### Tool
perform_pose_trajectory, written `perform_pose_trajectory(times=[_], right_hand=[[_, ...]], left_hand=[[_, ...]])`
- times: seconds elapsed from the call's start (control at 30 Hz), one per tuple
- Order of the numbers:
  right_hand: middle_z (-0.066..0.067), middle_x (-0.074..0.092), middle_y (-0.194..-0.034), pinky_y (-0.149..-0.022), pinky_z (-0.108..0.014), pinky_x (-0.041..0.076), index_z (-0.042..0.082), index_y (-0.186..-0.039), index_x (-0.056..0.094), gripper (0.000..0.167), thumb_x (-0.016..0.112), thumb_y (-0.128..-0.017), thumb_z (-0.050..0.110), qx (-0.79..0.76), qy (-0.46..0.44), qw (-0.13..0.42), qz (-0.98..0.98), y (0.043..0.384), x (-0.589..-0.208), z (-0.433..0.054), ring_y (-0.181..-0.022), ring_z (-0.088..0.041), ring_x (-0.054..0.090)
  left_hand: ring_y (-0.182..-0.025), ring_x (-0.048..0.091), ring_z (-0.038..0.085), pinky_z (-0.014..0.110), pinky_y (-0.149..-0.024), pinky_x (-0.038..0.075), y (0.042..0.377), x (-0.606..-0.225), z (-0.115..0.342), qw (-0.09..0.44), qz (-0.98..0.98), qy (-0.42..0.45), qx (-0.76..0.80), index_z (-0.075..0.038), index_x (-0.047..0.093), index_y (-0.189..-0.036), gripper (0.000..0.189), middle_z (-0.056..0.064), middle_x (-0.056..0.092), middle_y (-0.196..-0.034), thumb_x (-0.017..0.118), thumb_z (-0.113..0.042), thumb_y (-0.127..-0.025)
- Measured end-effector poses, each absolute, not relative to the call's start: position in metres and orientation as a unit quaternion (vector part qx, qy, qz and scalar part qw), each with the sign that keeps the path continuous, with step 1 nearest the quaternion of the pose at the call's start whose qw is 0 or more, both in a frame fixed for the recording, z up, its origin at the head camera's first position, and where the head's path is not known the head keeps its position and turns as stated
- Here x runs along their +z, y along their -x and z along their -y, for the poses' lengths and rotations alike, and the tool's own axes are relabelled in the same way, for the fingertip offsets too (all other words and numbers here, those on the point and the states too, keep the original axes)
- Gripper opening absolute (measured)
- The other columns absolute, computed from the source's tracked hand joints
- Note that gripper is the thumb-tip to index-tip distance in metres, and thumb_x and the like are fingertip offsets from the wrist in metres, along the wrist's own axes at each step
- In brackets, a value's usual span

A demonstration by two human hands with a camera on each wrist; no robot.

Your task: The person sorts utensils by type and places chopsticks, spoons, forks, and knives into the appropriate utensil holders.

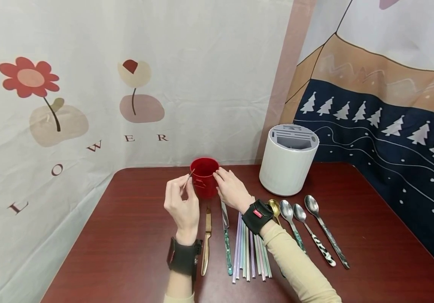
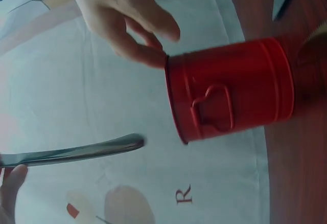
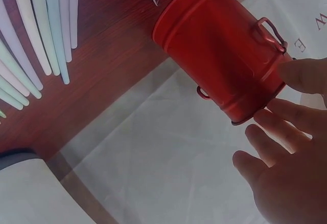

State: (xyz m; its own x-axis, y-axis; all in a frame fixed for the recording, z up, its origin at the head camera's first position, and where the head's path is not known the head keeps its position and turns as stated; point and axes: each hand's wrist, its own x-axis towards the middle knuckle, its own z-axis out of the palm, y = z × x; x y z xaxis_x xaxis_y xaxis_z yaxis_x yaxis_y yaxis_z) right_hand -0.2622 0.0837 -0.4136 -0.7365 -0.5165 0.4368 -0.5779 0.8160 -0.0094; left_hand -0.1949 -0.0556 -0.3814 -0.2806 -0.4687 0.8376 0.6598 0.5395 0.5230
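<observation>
My left hand (image 1: 182, 207) pinches a slim shiny metal utensil (image 2: 87, 151) by one part. Its free end is rounded and points toward the red metal bucket (image 1: 207, 190); what kind of utensil it is cannot be told. In the left wrist view, that end stands apart from the bucket's rim. The bucket is upright on the table, with small wire handles on its sides. At its right, my right hand (image 1: 233, 189) touches the rim with its fingertips, the fingers loosely extended and spread. How deep the bucket's contents go, if any, is hidden.
A gold knife (image 1: 206, 244) and a green-handled knife (image 1: 227, 244) lie before the bucket. Beside them are several pastel chopsticks (image 1: 252, 256), partly under my right arm. Several spoons (image 1: 315, 235) lie farther right. A white slotted utensil holder (image 1: 286, 172) stands behind them.
</observation>
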Motion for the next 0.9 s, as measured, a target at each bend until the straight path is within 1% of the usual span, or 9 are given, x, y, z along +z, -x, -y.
perform_pose_trajectory(times=[0.1,0.13,0.23,0.33,0.43,0.53,0.63,0.77,0.9], right_hand=[[-0.017,0.058,-0.13,-0.108,-0.045,0.04,-0.001,-0.126,0.057,0.042,0.065,-0.087,0.013,0.067,-0.291,0.211,0.931,0.263,-0.412,-0.084,-0.126,-0.028,0.052],[-0.017,0.058,-0.13,-0.108,-0.045,0.039,-0.001,-0.126,0.057,0.042,0.065,-0.087,0.013,0.067,-0.29,0.21,0.931,0.263,-0.412,-0.083,-0.126,-0.029,0.052],[-0.017,0.058,-0.131,-0.109,-0.045,0.039,-0.001,-0.127,0.057,0.043,0.065,-0.088,0.013,0.063,-0.287,0.204,0.934,0.263,-0.412,-0.084,-0.127,-0.029,0.051],[-0.018,0.057,-0.132,-0.109,-0.045,0.038,-0.001,-0.128,0.056,0.043,0.064,-0.088,0.013,0.062,-0.287,0.199,0.935,0.263,-0.412,-0.084,-0.127,-0.029,0.052],[-0.018,0.057,-0.132,-0.108,-0.046,0.039,-0.001,-0.128,0.056,0.044,0.065,-0.088,0.013,0.063,-0.287,0.2,0.935,0.263,-0.412,-0.084,-0.126,-0.03,0.053],[-0.018,0.057,-0.131,-0.108,-0.046,0.039,-0.001,-0.128,0.056,0.044,0.065,-0.087,0.013,0.068,-0.286,0.202,0.934,0.263,-0.411,-0.084,-0.125,-0.03,0.054],[-0.017,0.057,-0.132,-0.108,-0.046,0.039,0.0,-0.129,0.055,0.045,0.065,-0.088,0.014,0.069,-0.282,0.196,0.937,0.263,-0.41,-0.084,-0.125,-0.03,0.054],[-0.017,0.056,-0.134,-0.109,-0.046,0.038,0.0,-0.13,0.055,0.045,0.064,-0.088,0.015,0.065,-0.28,0.185,0.94,0.262,-0.41,-0.083,-0.127,-0.03,0.053],[-0.017,0.057,-0.132,-0.107,-0.047,0.04,0.0,-0.129,0.055,0.045,0.065,-0.087,0.014,0.067,-0.282,0.191,0.938,0.261,-0.411,-0.083,-0.125,-0.03,0.054]], left_hand=[[-0.077,0.067,0.026,0.014,-0.076,0.053,0.198,-0.381,0.051,0.605,0.615,0.084,-0.5,0.007,0.066,-0.085,0.008,0.019,0.066,-0.086,0.069,0.009,-0.079],[-0.077,0.067,0.023,0.015,-0.075,0.054,0.199,-0.381,0.051,0.599,0.609,0.081,-0.513,0.007,0.066,-0.086,0.009,0.019,0.065,-0.086,0.069,0.01,-0.079],[-0.079,0.067,0.01,0.014,-0.071,0.054,0.2,-0.382,0.049,0.57,0.598,0.058,-0.561,0.006,0.065,-0.088,0.01,0.019,0.064,-0.085,0.069,0.009,-0.079],[-0.08,0.066,0.005,0.014,-0.068,0.054,0.201,-0.385,0.049,0.531,0.599,0.024,-0.6,0.006,0.065,-0.091,0.01,0.019,0.065,-0.086,0.069,0.005,-0.081],[-0.079,0.068,0.016,0.012,-0.067,0.053,0.204,-0.384,0.049,0.505,0.611,-0.007,-0.61,0.007,0.064,-0.091,0.011,0.021,0.065,-0.087,0.069,0.0,-0.084],[-0.076,0.068,0.03,0.008,-0.066,0.05,0.206,-0.376,0.05,0.492,0.63,-0.026,-0.6,0.009,0.061,-0.09,0.012,0.023,0.065,-0.085,0.067,0.001,-0.084],[-0.075,0.066,0.037,0.008,-0.063,0.047,0.211,-0.369,0.053,0.487,0.641,-0.035,-0.592,0.013,0.057,-0.088,0.015,0.027,0.064,-0.084,0.066,0.001,-0.085],[-0.076,0.065,0.035,0.008,-0.063,0.046,0.223,-0.372,0.06,0.484,0.635,-0.043,-0.601,0.012,0.056,-0.086,0.019,0.025,0.063,-0.083,0.066,-0.004,-0.087],[-0.082,0.063,0.027,0.011,-0.065,0.047,0.233,-0.379,0.064,0.485,0.633,-0.047,-0.602,0.007,0.058,-0.086,0.018,0.019,0.064,-0.086,0.066,-0.01,-0.088]])
